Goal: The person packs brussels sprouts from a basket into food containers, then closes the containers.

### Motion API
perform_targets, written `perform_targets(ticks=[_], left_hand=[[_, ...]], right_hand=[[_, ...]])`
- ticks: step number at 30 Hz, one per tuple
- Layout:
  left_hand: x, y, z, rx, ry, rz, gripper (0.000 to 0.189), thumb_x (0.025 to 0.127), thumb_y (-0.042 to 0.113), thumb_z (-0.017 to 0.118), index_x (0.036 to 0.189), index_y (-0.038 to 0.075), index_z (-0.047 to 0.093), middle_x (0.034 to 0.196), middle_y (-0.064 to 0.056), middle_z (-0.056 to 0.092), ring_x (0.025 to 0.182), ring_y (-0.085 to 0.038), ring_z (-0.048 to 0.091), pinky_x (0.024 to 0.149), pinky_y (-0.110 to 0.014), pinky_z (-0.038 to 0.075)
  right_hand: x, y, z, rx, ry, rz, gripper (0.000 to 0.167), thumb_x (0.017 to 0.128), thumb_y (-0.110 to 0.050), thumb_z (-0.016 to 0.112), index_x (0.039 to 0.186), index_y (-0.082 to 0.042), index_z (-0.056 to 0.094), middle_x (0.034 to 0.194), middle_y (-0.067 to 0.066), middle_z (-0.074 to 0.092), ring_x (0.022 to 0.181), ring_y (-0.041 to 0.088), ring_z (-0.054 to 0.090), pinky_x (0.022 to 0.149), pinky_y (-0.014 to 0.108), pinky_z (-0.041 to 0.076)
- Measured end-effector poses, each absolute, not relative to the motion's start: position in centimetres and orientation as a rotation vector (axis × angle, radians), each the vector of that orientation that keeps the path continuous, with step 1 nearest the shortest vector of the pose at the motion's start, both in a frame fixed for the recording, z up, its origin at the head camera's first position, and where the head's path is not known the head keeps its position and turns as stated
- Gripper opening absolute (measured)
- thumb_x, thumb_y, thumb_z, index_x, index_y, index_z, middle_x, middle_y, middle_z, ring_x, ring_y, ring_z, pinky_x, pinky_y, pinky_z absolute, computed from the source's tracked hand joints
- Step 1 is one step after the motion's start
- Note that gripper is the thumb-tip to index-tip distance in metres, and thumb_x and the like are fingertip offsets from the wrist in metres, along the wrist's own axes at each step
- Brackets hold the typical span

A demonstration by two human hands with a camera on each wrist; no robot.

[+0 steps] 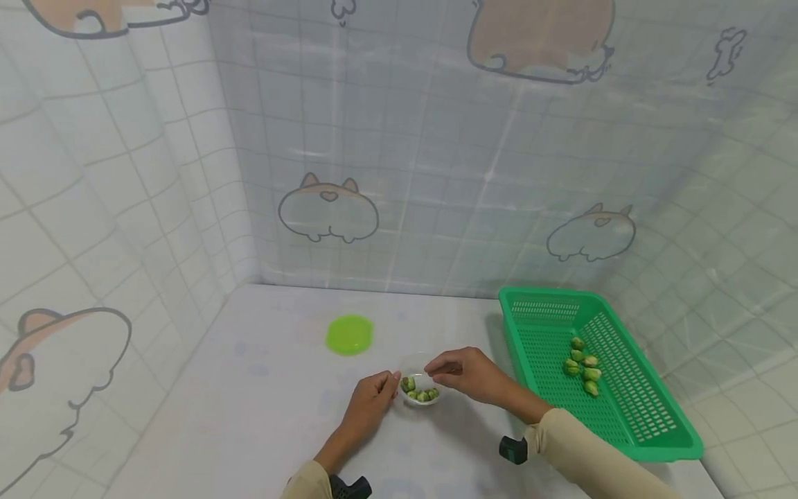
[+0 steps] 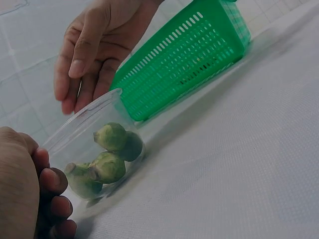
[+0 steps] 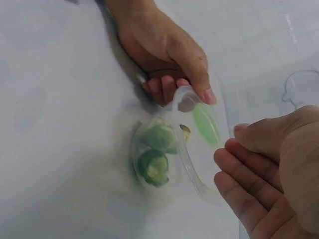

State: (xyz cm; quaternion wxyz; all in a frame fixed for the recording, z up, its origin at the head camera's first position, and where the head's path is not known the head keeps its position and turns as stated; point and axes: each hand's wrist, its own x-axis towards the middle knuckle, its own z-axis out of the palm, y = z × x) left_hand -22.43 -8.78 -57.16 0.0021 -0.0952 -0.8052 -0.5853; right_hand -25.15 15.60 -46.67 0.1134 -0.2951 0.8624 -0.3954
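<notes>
Several Brussels sprouts (image 2: 109, 168) in clear cup (image 3: 184, 152), on white table (image 1: 249, 416). Left hand (image 1: 370, 400) pinches cup rim; right hand (image 1: 467, 373) just above, fingers loosely extended, gripping nothing. Cup probably light, flexible: steady by rim. Sprouts likely firm, rolling: pinch round middle.

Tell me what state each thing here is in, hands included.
Left hand: pinching the bowl's rim
Right hand: empty, beside the bowl's rim
Clear bowl: uncovered, partly filled
Sprouts in the bowl: loose, resting at the bottom
Green basket: upright, open, mostly bare inside
Sprouts in the basket: loosely clustered
Lime-green disc: lying flat, apart from the bowl
</notes>
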Motion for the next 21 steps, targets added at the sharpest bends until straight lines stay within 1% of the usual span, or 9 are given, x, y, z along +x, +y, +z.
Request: perform_targets(ticks=[5,8,11,12,15,18,21], left_hand=[[-22.4,-8.8,-57.3,-0.291,-2.537,-1.846,0.051,0.102,0.057,0.047,0.073,0.017,0.057,0.062,0.007,0.047,0.057,-0.007,0.040,0.053,-0.024,0.036],[-22.4,-8.8,-57.3,-0.292,-2.545,-1.844,0.050,0.103,0.056,0.047,0.073,0.017,0.058,0.061,0.007,0.046,0.057,-0.007,0.040,0.054,-0.024,0.036],[-22.3,-8.7,-57.2,-0.292,-2.543,-1.845,0.050,0.103,0.055,0.047,0.073,0.017,0.057,0.062,0.007,0.047,0.057,-0.007,0.040,0.054,-0.024,0.036],[-22.3,-8.7,-57.1,-0.298,-2.540,-1.843,0.049,0.103,0.054,0.047,0.073,0.017,0.057,0.062,0.007,0.046,0.057,-0.007,0.040,0.054,-0.024,0.036],[-22.2,-8.8,-57.1,-0.306,-2.529,-1.847,0.049,0.104,0.053,0.048,0.073,0.016,0.057,0.063,0.006,0.047,0.058,-0.007,0.041,0.054,-0.024,0.035],[-22.2,-8.8,-57.1,-0.311,-2.526,-1.852,0.049,0.104,0.053,0.047,0.073,0.016,0.056,0.064,0.006,0.048,0.059,-0.007,0.041,0.055,-0.024,0.036],[-22.3,-8.7,-57.2,-0.301,-2.525,-1.865,0.050,0.104,0.054,0.047,0.073,0.015,0.056,0.065,0.005,0.049,0.059,-0.007,0.042,0.055,-0.023,0.035]], right_hand=[[-25.3,17.0,-46.4,-0.781,2.580,-1.231,0.019,0.095,-0.015,0.072,0.112,-0.021,0.075,0.111,-0.001,0.074,0.098,0.010,0.071,0.081,0.024,0.055],[-25.4,17.9,-46.3,-0.717,2.550,-1.294,0.020,0.095,-0.016,0.071,0.115,-0.019,0.074,0.115,0.003,0.073,0.102,0.015,0.071,0.083,0.024,0.055],[-25.5,18.9,-46.3,-0.685,2.503,-1.359,0.022,0.096,-0.017,0.070,0.117,-0.016,0.073,0.119,0.011,0.071,0.107,0.024,0.070,0.085,0.026,0.054],[-25.5,19.2,-46.3,-0.677,2.494,-1.375,0.022,0.096,-0.017,0.070,0.118,-0.016,0.072,0.120,0.013,0.071,0.108,0.025,0.070,0.086,0.026,0.054],[-25.5,20.0,-46.1,-0.663,2.490,-1.410,0.023,0.096,-0.017,0.070,0.119,-0.015,0.072,0.120,0.014,0.070,0.107,0.022,0.070,0.087,0.026,0.054],[-25.5,20.5,-46.0,-0.653,2.498,-1.426,0.023,0.097,-0.014,0.069,0.119,-0.013,0.072,0.120,0.012,0.071,0.106,0.014,0.070,0.087,0.026,0.054],[-25.4,21.0,-45.8,-0.634,2.502,-1.439,0.023,0.097,-0.014,0.068,0.119,-0.013,0.071,0.120,0.009,0.071,0.106,0.012,0.070,0.088,0.025,0.054]])
